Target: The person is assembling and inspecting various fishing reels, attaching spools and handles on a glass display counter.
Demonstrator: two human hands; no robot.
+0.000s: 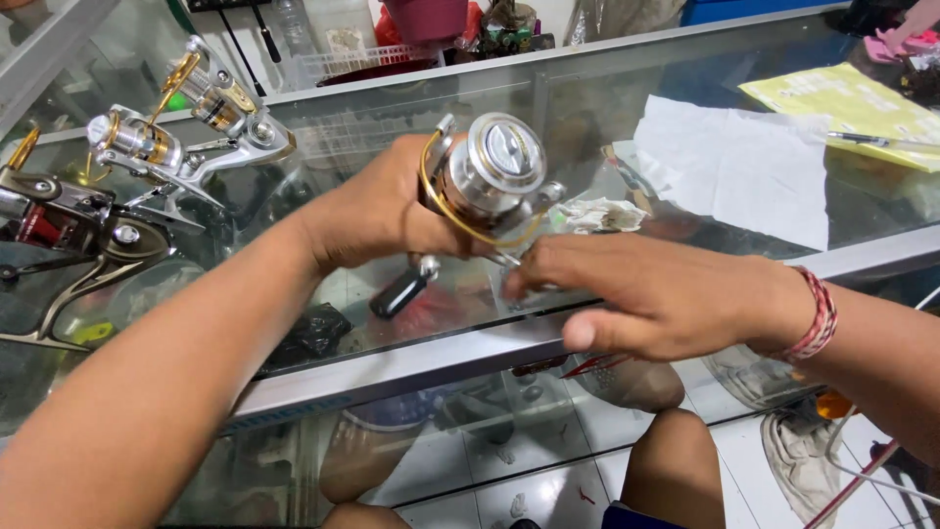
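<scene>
**Three reels on the glass counter, one in our hands**

We count three spinning reels. One silver spinning reel (490,176) with a gold bail wire sits above the glass counter (411,367), gripped in our left hand (377,211), whose fingers wrap behind the body and are mostly hidden. Our right hand (651,294), wearing one red woven bracelet (818,318), has its fingertips pressed together, pinching a small part under the reel; we cannot make out what it is. The reel's black handle knob (399,292) hangs below. Two more reels lie at left: a silver-and-gold reel (186,127) and a dark reel (69,230), cut off by the frame edge. One white paper sheet (744,167) and one yellow sheet (847,103) lie at right.
</scene>
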